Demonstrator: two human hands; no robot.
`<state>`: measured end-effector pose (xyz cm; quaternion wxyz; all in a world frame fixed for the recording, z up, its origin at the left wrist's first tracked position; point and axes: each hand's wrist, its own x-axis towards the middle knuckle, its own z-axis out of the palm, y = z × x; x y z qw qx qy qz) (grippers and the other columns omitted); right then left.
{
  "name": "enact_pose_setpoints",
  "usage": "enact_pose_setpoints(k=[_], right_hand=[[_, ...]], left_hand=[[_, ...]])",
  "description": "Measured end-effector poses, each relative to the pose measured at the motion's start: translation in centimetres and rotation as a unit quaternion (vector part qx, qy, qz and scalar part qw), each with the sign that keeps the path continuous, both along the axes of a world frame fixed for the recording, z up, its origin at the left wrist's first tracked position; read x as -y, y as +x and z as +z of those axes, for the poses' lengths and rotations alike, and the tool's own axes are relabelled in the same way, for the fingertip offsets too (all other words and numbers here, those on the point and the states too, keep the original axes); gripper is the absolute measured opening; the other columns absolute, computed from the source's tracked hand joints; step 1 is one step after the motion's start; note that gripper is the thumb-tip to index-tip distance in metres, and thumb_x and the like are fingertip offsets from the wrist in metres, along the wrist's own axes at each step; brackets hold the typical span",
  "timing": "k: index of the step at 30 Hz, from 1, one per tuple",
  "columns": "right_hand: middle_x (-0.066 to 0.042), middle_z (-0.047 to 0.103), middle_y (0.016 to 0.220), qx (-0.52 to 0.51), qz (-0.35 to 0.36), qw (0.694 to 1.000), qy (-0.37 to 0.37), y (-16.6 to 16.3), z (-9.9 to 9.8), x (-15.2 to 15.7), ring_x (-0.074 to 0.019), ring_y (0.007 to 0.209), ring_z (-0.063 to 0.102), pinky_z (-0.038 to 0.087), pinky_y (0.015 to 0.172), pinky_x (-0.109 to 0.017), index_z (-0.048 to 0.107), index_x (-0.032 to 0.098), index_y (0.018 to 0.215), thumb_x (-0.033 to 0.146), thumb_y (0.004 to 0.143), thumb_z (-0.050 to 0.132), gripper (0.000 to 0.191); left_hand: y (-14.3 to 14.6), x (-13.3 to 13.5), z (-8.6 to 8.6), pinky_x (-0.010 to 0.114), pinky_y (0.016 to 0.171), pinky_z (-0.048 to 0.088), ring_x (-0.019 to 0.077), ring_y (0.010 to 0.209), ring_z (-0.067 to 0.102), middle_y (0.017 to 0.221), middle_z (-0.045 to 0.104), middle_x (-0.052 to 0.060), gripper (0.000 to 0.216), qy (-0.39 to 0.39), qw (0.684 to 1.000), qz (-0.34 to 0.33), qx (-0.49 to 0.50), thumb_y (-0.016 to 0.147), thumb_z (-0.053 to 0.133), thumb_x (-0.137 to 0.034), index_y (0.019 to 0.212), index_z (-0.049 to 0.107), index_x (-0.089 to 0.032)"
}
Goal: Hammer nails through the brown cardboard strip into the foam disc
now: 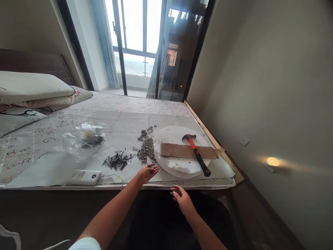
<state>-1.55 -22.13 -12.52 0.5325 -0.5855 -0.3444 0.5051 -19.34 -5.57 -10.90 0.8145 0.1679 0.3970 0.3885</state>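
My left hand (147,172) rests palm up at the near edge of the bed, cupping a few small dark bits, close to the pile of brown gravel-like pieces (146,148). My right hand (181,197) hovers lower, in front of the bed edge, with its fingers loosely apart and nothing in it. A heap of dark nails (117,161) lies left of the left hand. Beyond the hands a white round foam disc (177,165) carries a brown perforated strip (187,151) and a red-handled hammer (197,154).
A white power bank (85,177) with a cable lies near the front edge. A clear plastic bag (85,139) sits further back on the plastic sheet (52,163). Pillows (33,90) are stacked at the left. A wall stands at the right, a glass door behind.
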Motion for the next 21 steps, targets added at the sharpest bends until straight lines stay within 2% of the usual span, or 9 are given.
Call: enact_pose_setpoints(k=[5,9,11,13,16,18,21], right_hand=[[-0.011,0.068,0.098,-0.021,-0.002,1.000,-0.001,1.9,0.0,1.3,-0.0274,0.092,0.064,0.051,0.075,-0.038,0.063,0.018,0.099,0.039,0.066,0.066,0.040],[-0.012,0.069,0.096,-0.046,-0.003,0.999,-0.008,3.4,0.1,2.0,-0.0275,0.090,0.065,0.051,0.075,-0.038,0.063,0.017,0.098,0.038,0.065,0.067,0.039],[-0.012,0.069,0.096,-0.062,-0.007,0.998,-0.014,4.3,0.1,2.2,-0.0280,0.091,0.065,0.051,0.075,-0.039,0.064,0.017,0.097,0.040,0.064,0.068,0.040],[-0.012,0.069,0.096,-0.076,-0.009,0.997,-0.018,5.2,0.1,2.5,-0.0282,0.092,0.065,0.051,0.075,-0.039,0.064,0.018,0.097,0.041,0.063,0.069,0.042],[-0.011,0.069,0.097,-0.090,-0.013,0.996,-0.023,6.4,0.0,3.0,-0.0285,0.092,0.065,0.051,0.074,-0.039,0.064,0.018,0.097,0.044,0.062,0.070,0.045],[-0.012,0.069,0.096,-0.096,-0.016,0.995,-0.025,6.9,-0.1,3.3,-0.0288,0.091,0.065,0.051,0.073,-0.039,0.064,0.018,0.096,0.045,0.061,0.070,0.045],[-0.012,0.069,0.094,-0.100,-0.017,0.994,-0.028,7.3,-0.2,3.7,-0.0289,0.090,0.066,0.051,0.073,-0.039,0.064,0.018,0.095,0.045,0.060,0.070,0.044]], left_hand=[[-0.1,-1.3,0.4,0.026,0.071,0.052,0.0174,0.078,0.068,0.086,0.065,0.011,0.032,-0.002,0.996,0.012,-0.092,0.077,0.051,0.003,0.105,0.049,-0.013],[0.3,-2.3,0.5,0.025,0.067,0.052,0.0166,0.072,0.066,0.079,0.064,0.009,0.011,-0.017,0.991,0.032,-0.130,0.086,0.049,-0.017,0.096,0.050,-0.014],[0.8,-2.7,0.4,0.026,0.066,0.052,0.0163,0.070,0.065,0.077,0.063,0.008,0.013,-0.027,0.989,0.039,-0.141,0.088,0.045,-0.026,0.091,0.050,-0.014],[1.3,-3.0,0.3,0.025,0.065,0.051,0.0154,0.069,0.064,0.074,0.061,0.007,0.012,-0.006,0.979,0.031,-0.202,0.089,0.043,-0.025,0.087,0.050,-0.015],[2.0,-3.5,0.2,0.026,0.066,0.049,0.0147,0.067,0.062,0.071,0.059,0.006,0.004,0.046,0.937,0.001,-0.347,0.085,0.045,-0.015,0.085,0.049,-0.016],[2.2,-3.8,0.3,0.028,0.067,0.047,0.0168,0.068,0.061,0.069,0.057,0.005,0.007,0.069,0.904,-0.008,-0.422,0.080,0.049,-0.010,0.082,0.048,-0.016],[1.9,-4.1,0.5,0.030,0.073,0.043,0.0230,0.084,0.059,0.072,0.056,0.007,0.015,0.117,0.854,-0.014,-0.507,0.073,0.053,-0.004,0.072,0.047,-0.018]])
